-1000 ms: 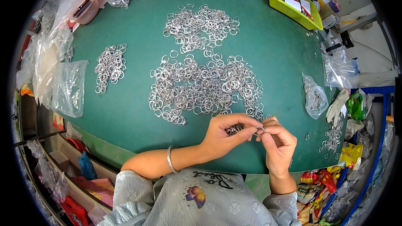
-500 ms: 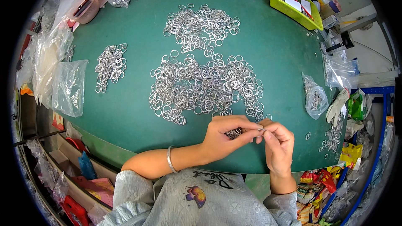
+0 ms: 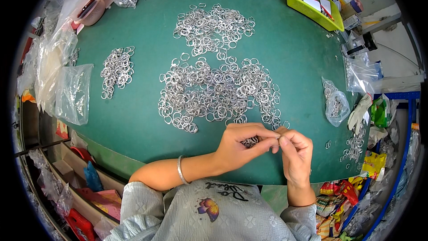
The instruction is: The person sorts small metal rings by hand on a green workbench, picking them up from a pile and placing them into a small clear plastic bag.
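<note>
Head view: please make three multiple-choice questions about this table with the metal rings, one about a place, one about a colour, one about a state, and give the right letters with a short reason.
1. Where is the yellow-green tray?
A. at the far right of the table
B. at the near left edge
C. under the hands

2. What colour is the table top?
A. red
B. white
C. dark green

3. What are the left hand and the right hand doing?
A. lying flat and apart
B. meeting at the fingertips, pinching a small metal piece
C. lifting a plastic bag

Answers:
1 A, the tray sits at the far right rim, beyond the big ring pile.
2 C, the bare surface around the rings is dark green.
3 B, both hands' fingertips come together at the near edge, with rings showing under the left hand's fingers.
</note>
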`<state>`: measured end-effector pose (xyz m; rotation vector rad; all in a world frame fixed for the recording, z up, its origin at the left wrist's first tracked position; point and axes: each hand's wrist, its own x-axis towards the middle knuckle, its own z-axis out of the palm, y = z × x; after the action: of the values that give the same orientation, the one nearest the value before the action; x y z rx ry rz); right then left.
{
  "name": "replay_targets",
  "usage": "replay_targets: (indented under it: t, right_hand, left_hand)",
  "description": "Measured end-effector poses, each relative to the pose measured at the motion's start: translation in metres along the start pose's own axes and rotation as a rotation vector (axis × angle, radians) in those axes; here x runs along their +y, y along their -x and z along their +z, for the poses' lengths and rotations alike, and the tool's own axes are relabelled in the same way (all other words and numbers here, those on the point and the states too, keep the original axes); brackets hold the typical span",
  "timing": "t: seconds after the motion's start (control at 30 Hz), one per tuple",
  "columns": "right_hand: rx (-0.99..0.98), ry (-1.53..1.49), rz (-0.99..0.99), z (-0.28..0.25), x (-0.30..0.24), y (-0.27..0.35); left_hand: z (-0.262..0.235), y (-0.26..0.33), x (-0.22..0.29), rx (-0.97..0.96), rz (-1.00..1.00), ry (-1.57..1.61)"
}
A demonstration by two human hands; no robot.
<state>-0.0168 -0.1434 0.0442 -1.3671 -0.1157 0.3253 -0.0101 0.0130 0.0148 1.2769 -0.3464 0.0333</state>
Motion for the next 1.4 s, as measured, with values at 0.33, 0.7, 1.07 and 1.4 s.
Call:
replay_targets:
  t: [0.33,0.7,1.07,1.4]
  right_hand:
    - [0.0,-0.031,0.015,0.005,-0.0032,0.0]
    - [0.005,-0.024,0.012,0.0068,-0.0047,0.0008]
    - [-0.004,-0.048,0.005,0.0022,0.0012,0.0003]
    - [0.018,-0.035,0.009,0.005,-0.0017,-0.0004]
  left_hand:
    - [-0.0007,-0.0002,0.001,0.049,-0.149,0.088]
    - [-0.0011,-0.0004,0.0012,0.074,-0.181,0.14]
    - [0.0018,0.0023,-0.0008,0.037,0.012,-0.026]
    - [0.0024,0.0015,-0.0034,0.05,0.029,-0.018]
